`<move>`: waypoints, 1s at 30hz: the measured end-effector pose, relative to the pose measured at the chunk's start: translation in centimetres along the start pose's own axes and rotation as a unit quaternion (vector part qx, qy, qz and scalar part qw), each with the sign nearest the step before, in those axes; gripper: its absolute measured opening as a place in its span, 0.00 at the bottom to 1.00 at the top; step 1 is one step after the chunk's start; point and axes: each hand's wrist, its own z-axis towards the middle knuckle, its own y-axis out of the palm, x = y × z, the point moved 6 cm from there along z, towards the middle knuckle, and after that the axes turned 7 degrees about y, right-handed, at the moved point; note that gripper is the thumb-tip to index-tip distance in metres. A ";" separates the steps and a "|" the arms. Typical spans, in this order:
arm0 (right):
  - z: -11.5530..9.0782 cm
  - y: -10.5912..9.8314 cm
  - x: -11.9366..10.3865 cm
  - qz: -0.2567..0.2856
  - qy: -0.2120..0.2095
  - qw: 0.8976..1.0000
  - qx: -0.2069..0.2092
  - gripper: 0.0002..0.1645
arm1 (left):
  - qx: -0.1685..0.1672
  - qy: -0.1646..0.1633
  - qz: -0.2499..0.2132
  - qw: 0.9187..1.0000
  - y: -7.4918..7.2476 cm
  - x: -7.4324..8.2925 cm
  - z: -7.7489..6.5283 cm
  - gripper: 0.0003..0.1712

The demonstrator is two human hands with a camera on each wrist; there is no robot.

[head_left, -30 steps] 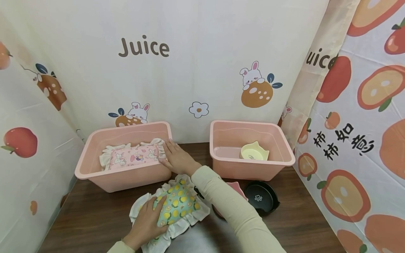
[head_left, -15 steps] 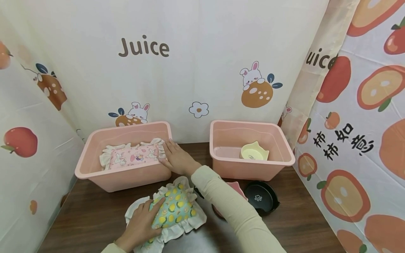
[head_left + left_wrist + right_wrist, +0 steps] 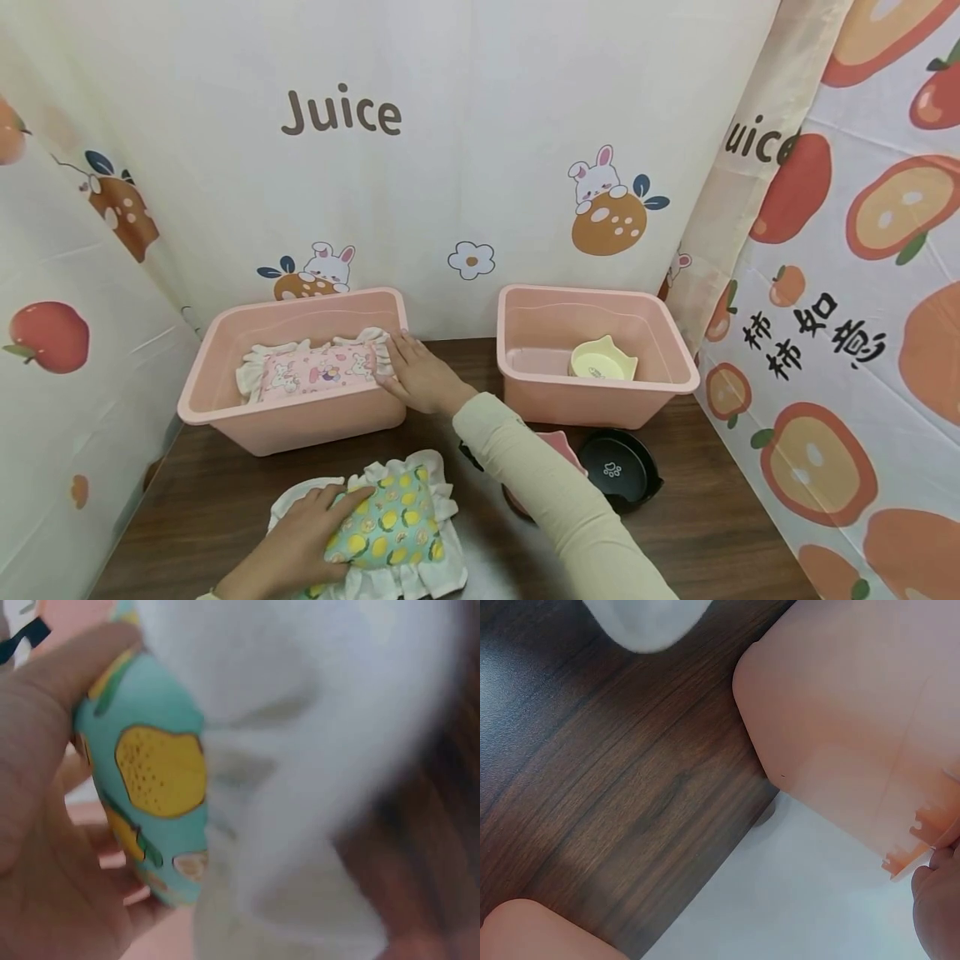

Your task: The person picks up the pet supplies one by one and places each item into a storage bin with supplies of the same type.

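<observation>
In the head view my left hand (image 3: pixel 300 537) grips a small green pillow with a lemon print and white ruffles (image 3: pixel 390 517), near the table's front edge. The left wrist view has the thumb on one side of this pillow (image 3: pixel 161 772) and the fingers on the other; a blurred ruffle covers much of that view. My right hand (image 3: pixel 423 375) rests with straight fingers on the right end of the left pink bin (image 3: pixel 300 425). Inside that bin lies a pink ruffled pillow with a rabbit print (image 3: pixel 322 375).
A second pink bin (image 3: pixel 585 404) stands at the right with a pale yellow cat-eared bowl (image 3: pixel 602 360) in it. In front of it lie a black bowl (image 3: pixel 615 467) and a pink one (image 3: pixel 562 450), partly hidden by my right sleeve (image 3: pixel 555 500). Printed curtains surround the table.
The left hand has drawn the lemon pillow toward me and to the left, away from the left bin. My right hand has stayed on the bin.
</observation>
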 end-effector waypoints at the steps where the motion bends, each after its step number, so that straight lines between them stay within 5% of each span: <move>1: 0.0 0.0 0.0 0.001 0.000 1.000 0.000 0.42 | -0.001 0.008 -0.001 1.000 -0.3 0.0 -0.3 0.51; 15: 0.1 0.2 0.0 0.003 -0.003 1.000 0.010 0.42 | 0.011 0.014 0.029 0.999 -6.5 -0.7 -3.0 0.50; 22: 0.1 0.2 0.1 0.010 -0.001 1.000 0.008 0.42 | -0.001 -0.015 0.038 0.999 -10.0 -1.3 -3.8 0.49; 30: 0.1 0.2 0.2 0.013 -0.006 1.000 0.009 0.42 | 0.028 -0.026 0.069 0.997 -14.4 -1.9 -4.1 0.53</move>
